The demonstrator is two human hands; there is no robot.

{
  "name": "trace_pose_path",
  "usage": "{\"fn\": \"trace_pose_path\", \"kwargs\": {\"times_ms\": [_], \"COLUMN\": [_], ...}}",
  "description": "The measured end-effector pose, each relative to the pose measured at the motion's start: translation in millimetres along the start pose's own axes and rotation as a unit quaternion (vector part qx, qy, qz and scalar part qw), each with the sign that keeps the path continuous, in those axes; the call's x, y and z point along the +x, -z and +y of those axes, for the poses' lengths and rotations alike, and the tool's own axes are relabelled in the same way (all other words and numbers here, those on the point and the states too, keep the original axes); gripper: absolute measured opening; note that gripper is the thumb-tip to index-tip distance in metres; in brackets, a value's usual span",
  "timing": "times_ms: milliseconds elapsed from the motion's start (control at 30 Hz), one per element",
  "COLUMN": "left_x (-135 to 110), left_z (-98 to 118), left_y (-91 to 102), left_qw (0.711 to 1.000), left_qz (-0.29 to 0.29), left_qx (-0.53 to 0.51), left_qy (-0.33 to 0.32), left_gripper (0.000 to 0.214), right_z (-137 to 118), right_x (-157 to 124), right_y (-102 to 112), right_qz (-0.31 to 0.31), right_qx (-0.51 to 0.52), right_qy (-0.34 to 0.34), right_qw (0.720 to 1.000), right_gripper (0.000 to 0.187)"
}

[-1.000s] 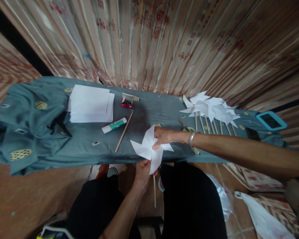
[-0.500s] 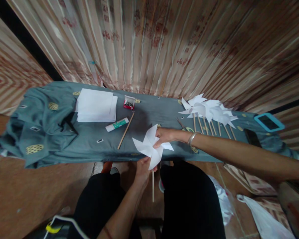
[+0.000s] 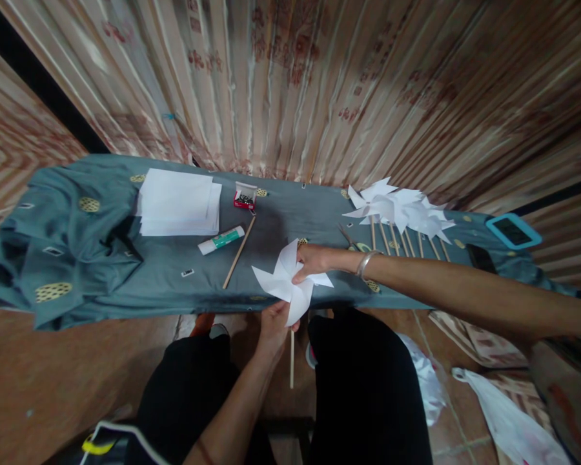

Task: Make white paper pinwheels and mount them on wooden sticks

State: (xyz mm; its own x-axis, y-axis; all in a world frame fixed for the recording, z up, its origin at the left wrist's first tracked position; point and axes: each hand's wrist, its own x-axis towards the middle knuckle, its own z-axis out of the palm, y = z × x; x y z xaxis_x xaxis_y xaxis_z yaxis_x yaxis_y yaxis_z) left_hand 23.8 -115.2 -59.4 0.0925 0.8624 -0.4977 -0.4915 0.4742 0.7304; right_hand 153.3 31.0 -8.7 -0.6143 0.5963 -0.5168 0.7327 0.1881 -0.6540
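Observation:
A white paper pinwheel (image 3: 283, 282) on a thin wooden stick (image 3: 291, 359) is held over the near edge of a table draped in teal cloth (image 3: 101, 271). My left hand (image 3: 274, 323) grips the stick just under the paper. My right hand (image 3: 312, 260), with a silver bracelet at the wrist, pinches the pinwheel's centre from the right. The stick hangs down between my knees.
On the cloth lie a stack of white paper (image 3: 177, 202), a glue stick (image 3: 221, 239), a loose wooden stick (image 3: 239, 252), a small red box of pins (image 3: 244, 195), several finished pinwheels (image 3: 399, 210) and scissors (image 3: 348, 239). A blue-cased tablet (image 3: 513, 230) sits far right. White plastic bags (image 3: 503, 413) lie on the floor.
Both hands keep their hold on the pinwheel. The stick has tilted closer to upright, and the view has shifted slightly.

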Motion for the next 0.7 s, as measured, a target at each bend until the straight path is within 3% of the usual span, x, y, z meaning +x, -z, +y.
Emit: {"fn": "trace_pose_path", "kwargs": {"times_ms": [700], "left_x": [6.0], "left_z": [0.4], "left_y": [2.2], "left_qw": [0.999], "left_qz": [0.004], "left_qx": [0.046], "left_qy": [0.01], "left_gripper": [0.03], "right_z": [6.9], "right_x": [4.1], "right_y": [-0.4], "right_qz": [-0.027], "right_qx": [0.01], "right_qy": [-0.029], "right_qw": [0.999], "right_gripper": [0.028]}}
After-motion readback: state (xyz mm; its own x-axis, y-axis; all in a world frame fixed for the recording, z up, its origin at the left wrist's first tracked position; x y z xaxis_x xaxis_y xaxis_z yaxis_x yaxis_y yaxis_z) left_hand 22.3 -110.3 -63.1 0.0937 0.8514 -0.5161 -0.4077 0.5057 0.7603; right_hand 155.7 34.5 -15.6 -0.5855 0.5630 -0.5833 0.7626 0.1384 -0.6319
